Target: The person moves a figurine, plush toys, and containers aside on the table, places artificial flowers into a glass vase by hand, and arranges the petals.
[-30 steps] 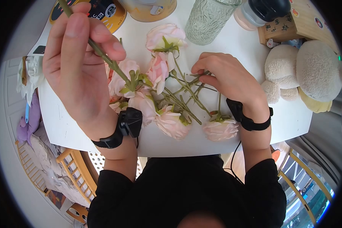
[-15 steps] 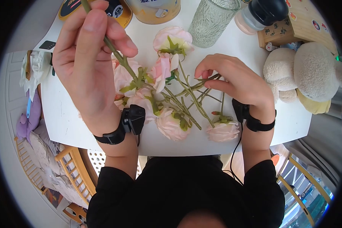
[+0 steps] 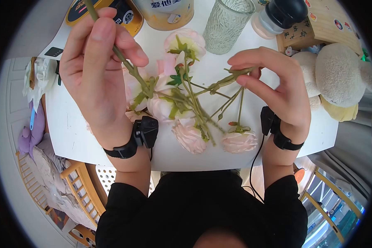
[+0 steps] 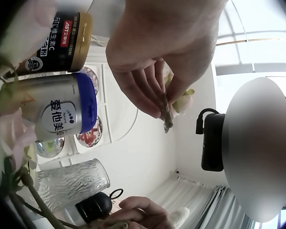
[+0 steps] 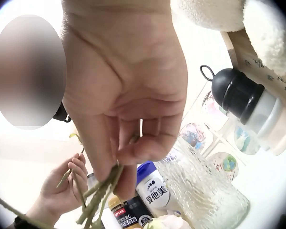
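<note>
At the upper left of the head view, my left hand (image 3: 96, 70) holds a green rose stem (image 3: 130, 68) between thumb and fingers. In the left wrist view the stem end (image 4: 167, 121) sticks out past the fingertips. My right hand (image 3: 279, 82) pinches a bunch of rose stems (image 3: 227, 80) at their ends, between thumb and forefinger. Several thin stems (image 5: 102, 195) run out of that pinch in the right wrist view. Pale pink roses lie in a loose pile between the hands, among them an upper bloom (image 3: 186, 43), a lower bloom (image 3: 189, 138) and one at the right (image 3: 239, 141).
Behind the roses stand a ribbed glass vase (image 3: 227, 29), a light can (image 3: 167, 14) and a black-and-gold can (image 3: 132, 16). Farther right are a black-capped bottle (image 3: 283, 16), a wooden box (image 3: 330, 20) and a plush toy (image 3: 339, 70). The white table's (image 3: 76, 136) front edge runs before the person.
My right hand has moved right and up from the pile, drawing the stems out with it. My left hand has shifted slightly right, still holding its stem.
</note>
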A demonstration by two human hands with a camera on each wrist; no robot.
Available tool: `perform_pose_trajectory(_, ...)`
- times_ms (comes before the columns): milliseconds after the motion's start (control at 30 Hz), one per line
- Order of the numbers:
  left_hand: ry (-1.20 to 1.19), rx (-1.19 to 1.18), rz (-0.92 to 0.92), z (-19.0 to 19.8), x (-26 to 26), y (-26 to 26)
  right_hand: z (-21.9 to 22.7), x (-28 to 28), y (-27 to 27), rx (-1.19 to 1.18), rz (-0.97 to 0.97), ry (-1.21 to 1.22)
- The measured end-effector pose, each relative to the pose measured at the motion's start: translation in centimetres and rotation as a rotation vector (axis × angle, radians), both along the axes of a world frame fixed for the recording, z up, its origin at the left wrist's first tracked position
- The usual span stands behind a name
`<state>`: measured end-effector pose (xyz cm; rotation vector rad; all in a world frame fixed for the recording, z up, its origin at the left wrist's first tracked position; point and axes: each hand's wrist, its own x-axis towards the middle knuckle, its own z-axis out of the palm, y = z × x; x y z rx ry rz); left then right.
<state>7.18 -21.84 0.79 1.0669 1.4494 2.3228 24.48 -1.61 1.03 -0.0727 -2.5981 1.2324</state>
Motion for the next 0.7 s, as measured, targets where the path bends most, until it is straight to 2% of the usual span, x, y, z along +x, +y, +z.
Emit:
perform_pose_trajectory(133,0.004,-0.006,0.004,-0.1,0.0,-0.2,1.4,1.1,-0.4,0.083,-0.029,0.123)
perform_pose_trajectory(233,-0.063,0.061,0.018,0.2,0.2,0.2,2.5,2.5,0.5,0.282,-0.083,0.186)
perform_pose_trajectory(367,-0.115,0.085,0.046,0.3,0.5,0.4,3.4,3.9,-0.2,0.207,-0.283,0.104)
perform_pose_trajectory(467,-0.108,0.087,0.055,0.2,0.4,0.4,3.7,5.0,0.1,0.247,-0.335,0.146)
perform_pose_trajectory(700,-0.142,0.076,0.088,0.5,0.7,0.5,3.4,6.4,1.0,0.264,-0.538,0.497)
